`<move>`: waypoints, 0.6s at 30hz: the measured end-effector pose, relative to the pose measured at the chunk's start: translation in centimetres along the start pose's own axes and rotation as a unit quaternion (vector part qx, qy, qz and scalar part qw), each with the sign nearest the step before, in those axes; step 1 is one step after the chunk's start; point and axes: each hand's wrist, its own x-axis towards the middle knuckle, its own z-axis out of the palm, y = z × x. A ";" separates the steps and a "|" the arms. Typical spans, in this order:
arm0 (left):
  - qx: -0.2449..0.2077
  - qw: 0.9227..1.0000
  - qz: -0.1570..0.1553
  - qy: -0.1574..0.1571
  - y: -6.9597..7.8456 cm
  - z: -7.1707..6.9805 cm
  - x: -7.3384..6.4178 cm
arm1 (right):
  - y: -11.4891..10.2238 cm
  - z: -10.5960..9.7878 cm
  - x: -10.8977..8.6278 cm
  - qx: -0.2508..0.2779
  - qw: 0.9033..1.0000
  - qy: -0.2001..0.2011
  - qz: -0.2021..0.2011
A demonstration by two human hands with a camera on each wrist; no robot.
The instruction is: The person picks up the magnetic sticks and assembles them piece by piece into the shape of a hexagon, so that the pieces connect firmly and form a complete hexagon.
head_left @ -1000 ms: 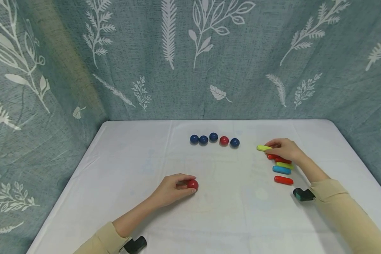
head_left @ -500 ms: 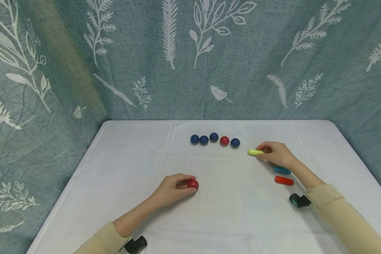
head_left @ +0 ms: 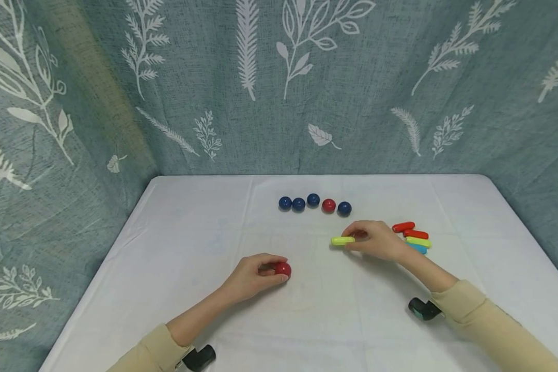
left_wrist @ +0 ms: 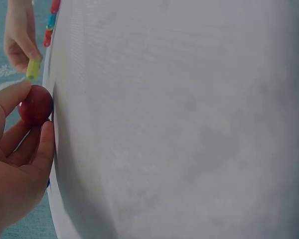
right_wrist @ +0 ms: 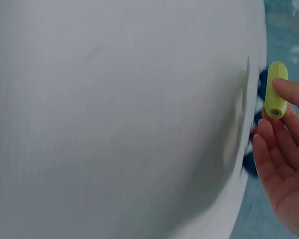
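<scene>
Near the middle of the table, my left hand [head_left: 253, 278] pinches a glossy red ball [head_left: 283, 269] between thumb and fingers. The left wrist view shows the same red ball [left_wrist: 36, 105] at the fingertips. My right hand [head_left: 373, 239] pinches one end of a short yellow-green rod [head_left: 341, 241], which points left toward the ball. In the right wrist view this rod [right_wrist: 276, 90] has ribbed sides and a small hole in its end. A gap separates the rod from the red ball.
Dark blue balls [head_left: 298, 204] and another red ball [head_left: 328, 205] form a row at the back. Right of my right hand lie red rods [head_left: 403, 227], a yellow-green rod [head_left: 418, 242] and a blue rod [head_left: 417, 248], partly hidden. A white cloth covers the table [head_left: 204, 222].
My right hand has carried the yellow-green rod left and nearer, away from the other rods. The forearm now covers the nearest red rod. My left hand stays still with the red ball.
</scene>
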 end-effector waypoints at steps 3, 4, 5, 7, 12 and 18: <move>-0.002 1.000 -0.003 -0.001 0.1 0.0 0.0 | -1.0 1.0 0.2 0.012 0.999 -0.020 -0.028; -0.003 1.000 -0.005 -0.002 0.1 0.0 0.0 | -1.3 1.3 0.3 0.015 0.999 -0.026 -0.034; -0.003 1.000 -0.007 -0.003 0.1 0.0 0.0 | -1.6 1.6 0.3 0.020 0.998 -0.032 -0.040; 0.001 1.000 -0.010 -0.005 0.2 0.0 0.0 | -2.2 2.2 0.4 0.028 0.997 -0.042 -0.050; 0.005 1.000 -0.006 -0.005 0.0 0.0 0.1 | -3.5 3.6 0.9 0.039 0.994 -0.065 -0.073; 0.008 1.000 -0.012 -0.007 0.1 0.0 0.1 | -4.5 4.8 1.3 0.042 0.991 -0.083 -0.093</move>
